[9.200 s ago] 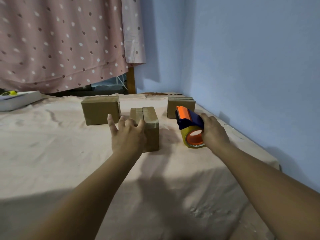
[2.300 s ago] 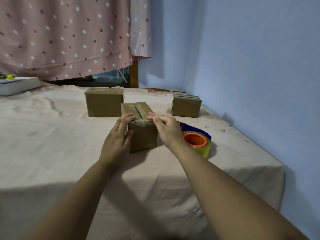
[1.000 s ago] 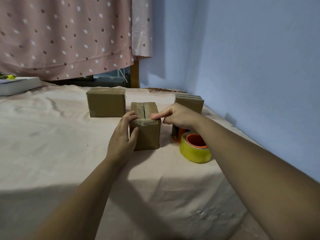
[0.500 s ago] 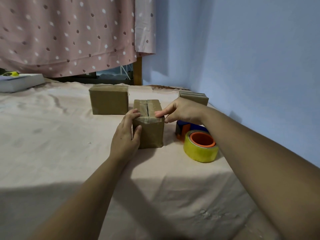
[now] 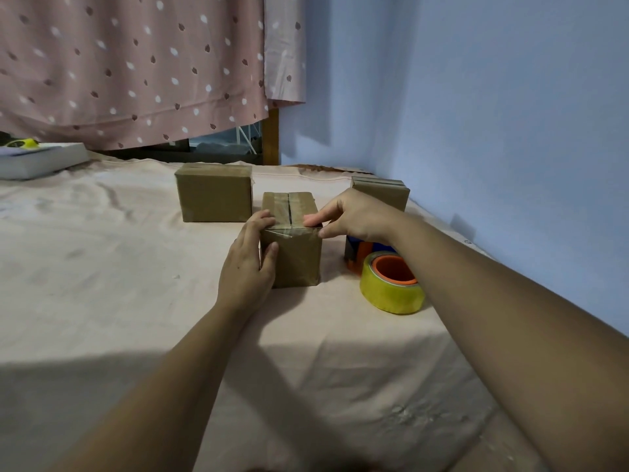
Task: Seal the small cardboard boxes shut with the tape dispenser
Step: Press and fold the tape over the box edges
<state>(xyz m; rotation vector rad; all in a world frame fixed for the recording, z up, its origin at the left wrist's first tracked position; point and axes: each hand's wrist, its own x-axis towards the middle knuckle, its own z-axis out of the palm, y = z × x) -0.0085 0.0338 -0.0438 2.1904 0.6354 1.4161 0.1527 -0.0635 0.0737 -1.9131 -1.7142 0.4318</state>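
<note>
Near the right edge of the sheet-covered surface (image 5: pixel 102 301) lies the tape dispenser (image 5: pixel 388 281) with its yellow roll, touched by no hand. Just left of it, about mid-width, stands the middle box (image 5: pixel 296 257). The left hand (image 5: pixel 246 264) grips its near left corner, thumb on the front face. The right hand (image 5: pixel 354 216) pinches the near right top corner, its index finger pressing on a clear tape strip (image 5: pixel 292 229). Behind stand the left box (image 5: pixel 214 195) and, near the far right corner, the right box (image 5: pixel 384 192). A white flat box (image 5: pixel 41 160) lies at the far left edge, under a dotted curtain (image 5: pixel 136 63).
</note>
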